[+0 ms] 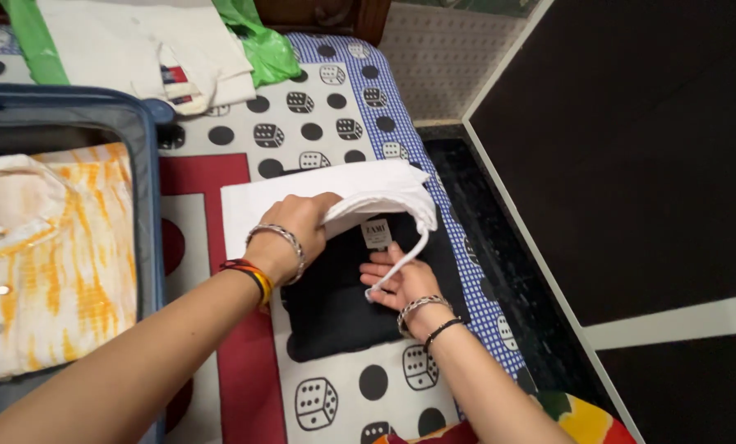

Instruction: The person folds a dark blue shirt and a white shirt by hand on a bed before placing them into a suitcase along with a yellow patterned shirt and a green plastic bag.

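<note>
Down on the bed (335, 123), which is covered with a sheet printed with black dots and dice, a folded white garment (335, 201) lies partly over a folded black garment (335, 304). The left hand (298, 226) grips the near edge of the white garment, fingers curled under the fabric and lifting it so that the fold arches up off the black one. The right hand (401, 279) lies flat and open, palm down, on the black garment just below a small white label (376, 233) sewn to it; its fingers are spread and clasp nothing, though a thin white cord (405, 259) hanging from the lifted garment runs across them. Both wrists wear metal bracelets, and the left also carries a striped band of red, yellow and black. To the left, touching the edge of the bed sheet's red panel, an open blue suitcase (150, 164) holds a yellow-and-white tie-dye shirt (55, 255). At the far end of the bed rests a folded cream shirt (146, 49) on a green plastic bag (265, 49). Beyond the right edge of the bed, a dark floor (499, 271) runs beside a dark panel with a pale border (631, 164).
</note>
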